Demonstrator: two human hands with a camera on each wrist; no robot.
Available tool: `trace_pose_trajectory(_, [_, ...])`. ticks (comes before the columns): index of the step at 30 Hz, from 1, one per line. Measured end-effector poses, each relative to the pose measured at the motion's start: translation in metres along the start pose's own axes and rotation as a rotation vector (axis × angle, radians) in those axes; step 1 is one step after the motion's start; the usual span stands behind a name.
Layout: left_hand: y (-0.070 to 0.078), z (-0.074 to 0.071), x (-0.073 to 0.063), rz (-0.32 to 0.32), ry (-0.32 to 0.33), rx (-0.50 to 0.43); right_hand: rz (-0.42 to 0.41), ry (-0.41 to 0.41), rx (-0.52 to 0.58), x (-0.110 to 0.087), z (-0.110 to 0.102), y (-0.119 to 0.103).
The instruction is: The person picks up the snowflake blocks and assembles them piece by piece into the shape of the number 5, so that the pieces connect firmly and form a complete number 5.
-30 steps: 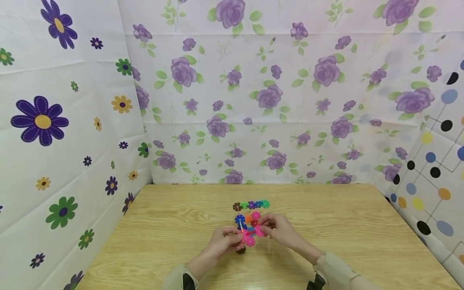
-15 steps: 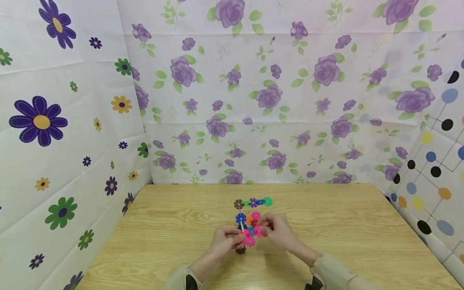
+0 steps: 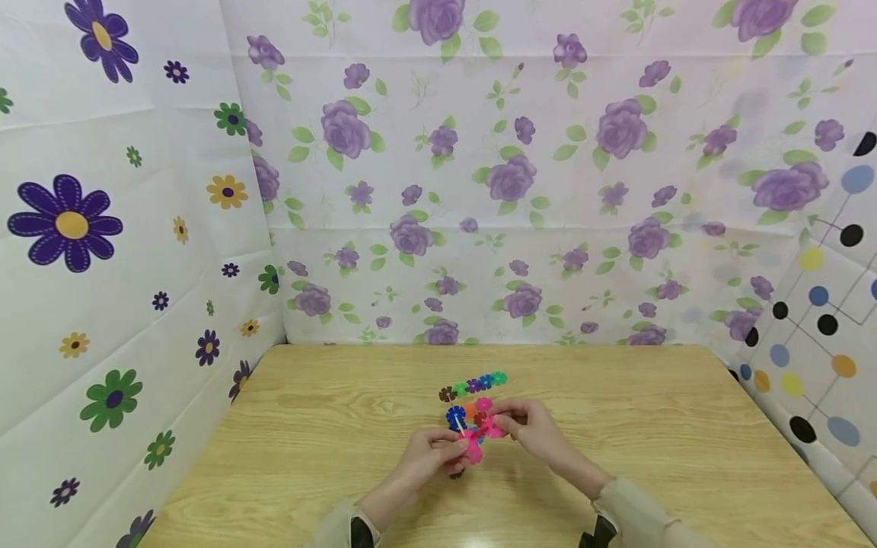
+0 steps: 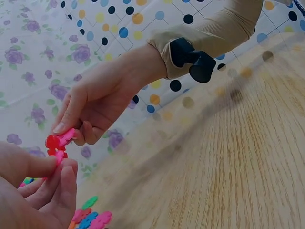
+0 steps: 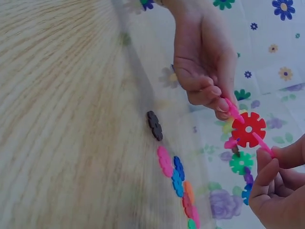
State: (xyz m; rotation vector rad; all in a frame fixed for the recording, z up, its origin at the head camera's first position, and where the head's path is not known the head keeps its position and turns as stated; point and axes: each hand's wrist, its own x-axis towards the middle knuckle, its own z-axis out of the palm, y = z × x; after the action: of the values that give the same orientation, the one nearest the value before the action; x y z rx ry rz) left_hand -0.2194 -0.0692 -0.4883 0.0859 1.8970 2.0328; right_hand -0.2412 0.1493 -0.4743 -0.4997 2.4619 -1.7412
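Observation:
Slotted plastic snowflake discs are joined into a colourful string between the hands. My left hand [image 3: 428, 455] pinches a pink disc [image 5: 233, 110] between thumb and fingers. Opposite it, my right hand [image 3: 537, 432] pinches another pink disc [image 5: 262, 144] by fingertips and thumb. A red disc [image 5: 249, 129] stands between the two pink ones, its slots meeting their edges. Beyond the hands, in the head view, a raised row runs from a brown disc [image 3: 448, 394] through green, purple and blue to a teal disc [image 3: 499, 378].
Under the hands, loose discs lie on the wooden table [image 3: 308, 426]: a dark brown one [image 5: 154, 126], a pink one [image 5: 165, 161], an orange one [image 5: 189, 192] and several others. A floral cloth [image 3: 411, 152] hangs behind the table, with patterned cloths at both sides.
The row beyond the hands has tilted, its brown end now lower and its teal end slightly higher. Both hands keep their pinch, and the held pink discs have turned a little.

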Motion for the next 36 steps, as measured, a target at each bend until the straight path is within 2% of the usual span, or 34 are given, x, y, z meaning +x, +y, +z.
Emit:
trace_pose_trajectory(5, [0.001,0.001,-0.001,-0.009,-0.05,-0.003,0.023,-0.018,0.027,0.003,-0.006,-0.004])
trace_pose_trajectory(8, [0.001,0.002,-0.001,-0.018,-0.067,-0.038,0.048,-0.027,0.066,0.005,-0.008,-0.006])
trace_pose_trajectory(12, [0.0,0.006,-0.001,-0.029,-0.051,-0.122,0.095,-0.047,0.15,0.005,-0.009,-0.009])
trace_pose_trajectory(17, [0.001,0.012,0.002,-0.007,-0.009,-0.21,0.157,-0.06,0.243,0.004,-0.009,-0.01])
trace_pose_trajectory(21, [0.002,0.016,0.003,0.002,0.039,-0.239,0.177,-0.038,0.217,0.001,-0.006,-0.01])
trace_pose_trajectory(24, [0.002,0.02,0.003,-0.005,0.074,-0.267,0.144,-0.055,0.131,-0.003,-0.001,-0.011])
trace_pose_trajectory(29, [0.002,0.026,0.003,-0.005,0.101,-0.323,0.027,-0.066,0.018,-0.007,0.006,-0.013])
trace_pose_trajectory(36, [0.001,0.034,0.006,-0.021,0.1,-0.365,-0.062,0.074,-0.067,-0.006,0.011,-0.016])
